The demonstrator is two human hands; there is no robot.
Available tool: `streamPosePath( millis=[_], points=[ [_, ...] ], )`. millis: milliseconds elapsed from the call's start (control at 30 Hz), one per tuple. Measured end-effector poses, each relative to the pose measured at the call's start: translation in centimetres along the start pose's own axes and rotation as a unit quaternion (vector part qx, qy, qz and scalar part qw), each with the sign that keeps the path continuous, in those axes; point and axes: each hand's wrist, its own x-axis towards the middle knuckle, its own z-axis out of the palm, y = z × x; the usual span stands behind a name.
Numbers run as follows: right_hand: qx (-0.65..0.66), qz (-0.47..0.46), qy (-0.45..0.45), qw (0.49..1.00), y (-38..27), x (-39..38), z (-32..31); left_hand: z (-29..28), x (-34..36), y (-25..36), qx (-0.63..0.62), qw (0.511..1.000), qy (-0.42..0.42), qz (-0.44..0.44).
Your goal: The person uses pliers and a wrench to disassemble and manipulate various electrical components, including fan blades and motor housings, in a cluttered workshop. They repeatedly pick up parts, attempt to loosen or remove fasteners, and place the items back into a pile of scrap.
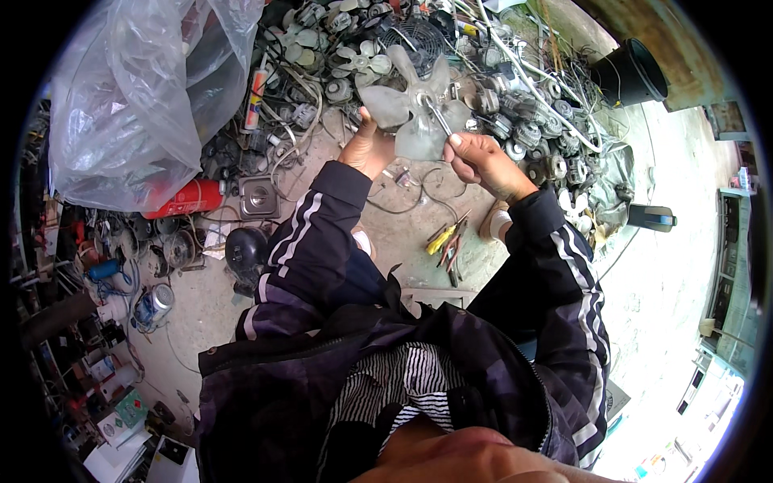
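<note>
In front of me, over a heap of small motors, is a translucent plastic fan blade [416,138] with several broad vanes. My left hand [368,150] is closed on its left side, thumb against the edge of one vane. A slim metal rod [440,120] slants from the middle of the blade down to my right hand [489,167], pinched between thumb and fingers. Its far end meets the hub; whether it is fixed there cannot be made out. Pliers with red handles [453,256] and a yellow-handled tool [439,239] lie on the floor below my hands.
Small motors [527,129], cables and other fan blades [364,61] are heaped ahead. A large clear plastic bag [133,105] stands at the left, beside a red cylinder [189,198] and a metal pan lid [258,198]. At the far right is a black bucket [630,72].
</note>
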Motion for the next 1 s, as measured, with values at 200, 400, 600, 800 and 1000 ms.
streamPosePath(
  millis=[200,400,600,800,1000],
  points=[
    [-0.053,-0.005,0.028,0.998,-1.2,-0.1,2.3,-1.3,0.4,-0.2,0.019,0.995,-0.083,-0.054],
    [-0.107,-0.015,0.035,0.993,-0.7,0.1,2.0,-0.1,0.1,0.4,0.008,0.996,-0.018,-0.088],
    [-0.106,-0.019,0.076,0.991,-0.2,0.7,0.9,-0.1,0.0,-0.7,0.014,0.994,0.022,-0.102],
    [-0.087,-0.028,0.096,0.991,-0.5,0.6,1.0,0.1,0.2,-1.1,0.003,0.995,0.054,-0.084],
    [-0.154,-0.072,0.118,0.978,0.4,1.1,0.9,0.1,0.4,-1.0,-0.016,0.995,0.050,-0.086]
  ],
)
